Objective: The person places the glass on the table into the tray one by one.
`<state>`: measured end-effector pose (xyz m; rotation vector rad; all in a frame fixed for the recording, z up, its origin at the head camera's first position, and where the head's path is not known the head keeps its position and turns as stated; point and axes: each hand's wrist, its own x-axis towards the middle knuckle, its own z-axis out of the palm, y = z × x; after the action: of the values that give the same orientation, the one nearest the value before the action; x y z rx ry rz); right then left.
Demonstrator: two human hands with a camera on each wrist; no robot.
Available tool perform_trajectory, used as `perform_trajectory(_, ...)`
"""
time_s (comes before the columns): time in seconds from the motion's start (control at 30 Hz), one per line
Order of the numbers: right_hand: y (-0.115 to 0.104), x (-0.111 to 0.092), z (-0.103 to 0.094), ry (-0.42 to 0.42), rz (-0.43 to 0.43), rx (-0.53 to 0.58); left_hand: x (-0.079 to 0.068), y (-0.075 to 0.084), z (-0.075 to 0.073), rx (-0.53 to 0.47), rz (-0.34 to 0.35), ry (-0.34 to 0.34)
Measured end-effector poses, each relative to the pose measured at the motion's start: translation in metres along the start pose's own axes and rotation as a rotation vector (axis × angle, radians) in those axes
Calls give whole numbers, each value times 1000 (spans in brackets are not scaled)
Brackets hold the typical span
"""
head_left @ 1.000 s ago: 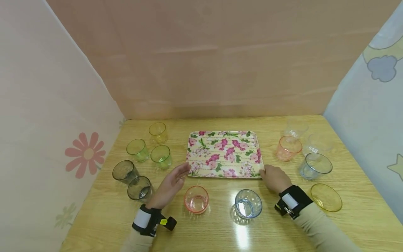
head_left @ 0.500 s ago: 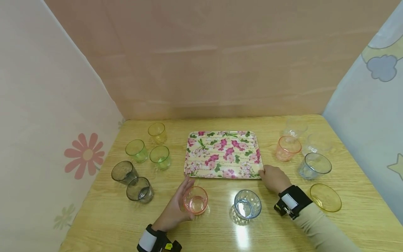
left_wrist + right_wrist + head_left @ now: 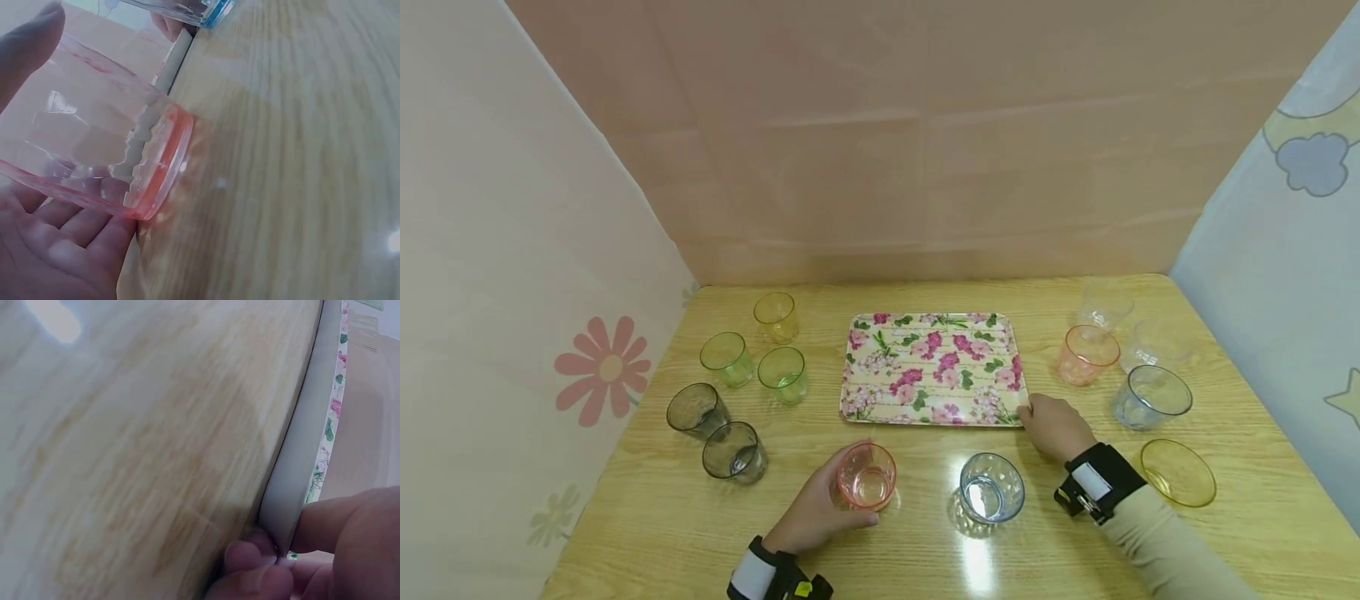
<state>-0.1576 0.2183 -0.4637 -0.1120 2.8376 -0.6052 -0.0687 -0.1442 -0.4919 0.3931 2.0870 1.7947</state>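
Observation:
My left hand (image 3: 823, 508) curves round a pink-rimmed clear glass (image 3: 867, 477) standing upright in front of the tray. In the left wrist view, its fingers (image 3: 81, 234) lie along one side of the glass and the thumb (image 3: 31, 47) is on the other. My right hand (image 3: 1054, 425) grips the near right corner of a flower-printed tray (image 3: 936, 371). The right wrist view shows the thumb and fingers pinching the tray's pale edge (image 3: 306, 425), which lies on the wooden table. To the right of the pink glass stands a blue-tinted glass (image 3: 992, 488).
Two green glasses (image 3: 783, 375), an amber glass (image 3: 777, 317) and two grey glasses (image 3: 735, 452) stand at the left. On the right are another pink glass (image 3: 1087, 356), a bluish glass (image 3: 1152, 397), a yellow glass (image 3: 1177, 472) and two clear glasses (image 3: 1153, 343). Cloth walls surround the table.
My left hand has left the tray's near left corner, moved toward me and closed round the pink glass. The right hand has stayed at the tray's corner.

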Motion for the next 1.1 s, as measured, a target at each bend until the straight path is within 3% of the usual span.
perform_trajectory(0.3, -1, -1, -1, -7, 6, 2, 2, 2, 0, -3, 19, 16)
perform_trajectory(0.6, -2, -1, -1, 4, 1, -4, 18, 23, -9, 2, 80, 136)
perform_trajectory(0.83, -2, -1, 0, 3, -5, -9, 43, 44, -12, -58, 98, 247)
perform_trajectory(1.1, 0, 1, 0, 2, -1, -2, 90, 66, -17, -46, 72, 391)
